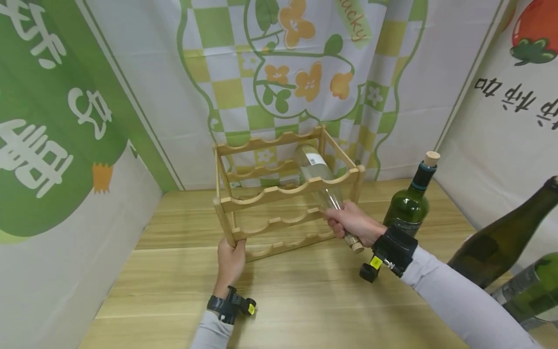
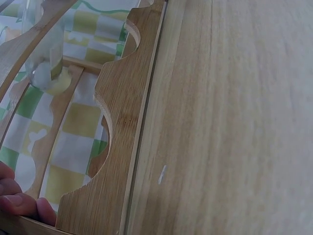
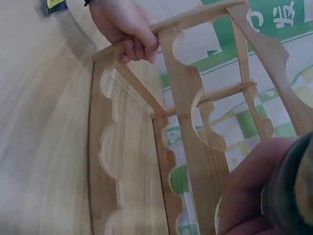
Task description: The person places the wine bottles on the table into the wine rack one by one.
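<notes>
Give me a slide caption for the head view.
Left hand grips a wooden rack while the right hand holds a clear corked bottle partly inside it.

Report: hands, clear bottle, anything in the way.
Left hand gripping wooden rack. Right hand gripping clear bottle by neck. Bottle partly inside rack, base inward. Corked green bottle standing nearby; no blockage visible.

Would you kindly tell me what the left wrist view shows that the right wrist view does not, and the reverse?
Only the left wrist view shows the base of the clear glass bottle, and a short white mark on the pale wooden tabletop.

Only the right wrist view shows the person's right hand, close to the camera, and white lettering on a green ground.

Both show the light-brown wooden rack with scalloped rails, the left hand holding it, the tabletop and the checked cloth.
</notes>
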The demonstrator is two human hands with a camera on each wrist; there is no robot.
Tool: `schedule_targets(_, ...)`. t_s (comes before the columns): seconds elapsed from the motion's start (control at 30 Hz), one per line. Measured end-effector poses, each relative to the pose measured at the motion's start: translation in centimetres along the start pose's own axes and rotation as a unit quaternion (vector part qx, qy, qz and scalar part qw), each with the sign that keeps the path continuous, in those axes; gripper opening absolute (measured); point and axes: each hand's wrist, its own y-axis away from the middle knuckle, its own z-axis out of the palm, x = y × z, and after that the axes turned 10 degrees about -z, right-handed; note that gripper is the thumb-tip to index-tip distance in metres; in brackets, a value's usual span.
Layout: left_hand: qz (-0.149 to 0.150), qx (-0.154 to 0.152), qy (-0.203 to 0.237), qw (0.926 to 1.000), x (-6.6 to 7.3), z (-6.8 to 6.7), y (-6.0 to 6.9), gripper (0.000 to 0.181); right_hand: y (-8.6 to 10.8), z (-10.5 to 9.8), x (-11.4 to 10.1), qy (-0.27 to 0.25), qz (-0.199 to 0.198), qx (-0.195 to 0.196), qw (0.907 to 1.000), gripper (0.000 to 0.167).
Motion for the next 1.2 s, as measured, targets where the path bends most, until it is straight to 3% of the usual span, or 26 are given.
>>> schedule_targets(0.73, 0.001, 0.0, 0.0, 1.0, 0.1, 0.0, 0.2, 0.027, -2.2, -0.2, -1.1, 0.034, 0.046, 0.023, 0.9981, 0.034)
schedule_targets(1.2, 0.007, -0.004, 0.004, 1.0, -0.1, 0.0, 0.1, 0.03, -3.1, -0.2, -1.4, 0.057, 0.048, 0.035, 0.9966, 0.023)
